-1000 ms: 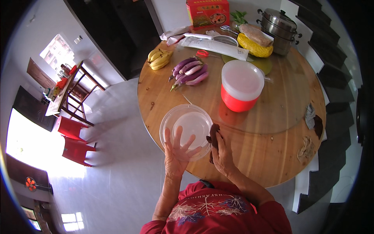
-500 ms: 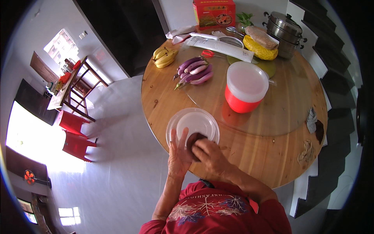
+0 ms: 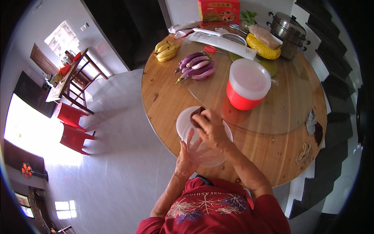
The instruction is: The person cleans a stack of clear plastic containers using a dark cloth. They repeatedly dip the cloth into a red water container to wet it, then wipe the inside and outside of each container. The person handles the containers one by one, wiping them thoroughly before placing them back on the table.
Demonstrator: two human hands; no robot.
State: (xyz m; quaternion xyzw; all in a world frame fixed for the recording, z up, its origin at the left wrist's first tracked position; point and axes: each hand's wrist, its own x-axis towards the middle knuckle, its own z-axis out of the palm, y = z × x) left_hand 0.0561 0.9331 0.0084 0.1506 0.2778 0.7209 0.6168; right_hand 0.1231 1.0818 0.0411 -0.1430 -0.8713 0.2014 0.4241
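Observation:
A translucent plastic bowl (image 3: 184, 121) is tilted over the near edge of the round table. My left hand (image 3: 186, 162) grips it from the near left, its fingers showing through the clear wall and the thumb at the rim. Pinched in my right hand (image 3: 212, 130) is a dark brown cloth (image 3: 196, 116), pressed against the bowl's far left side. Beyond the bowl, to the right, stand red bowls with translucent white ones stacked on top (image 3: 249, 80).
Purple eggplants (image 3: 198, 66) and bananas (image 3: 166, 50) lie at the table's far left. A white grater-like board (image 3: 222, 43), red-handled scissors (image 3: 210, 49), a yellow bundle (image 3: 263, 46), a steel steamer pot (image 3: 288, 29) and a red box (image 3: 219, 11) sit behind. Crumpled cloths (image 3: 304, 152) lie at right.
The bowl has gone from facing up to tilted, shifting slightly right. My left hand has moved right with it. My right hand has carried the cloth up to the bowl's far side.

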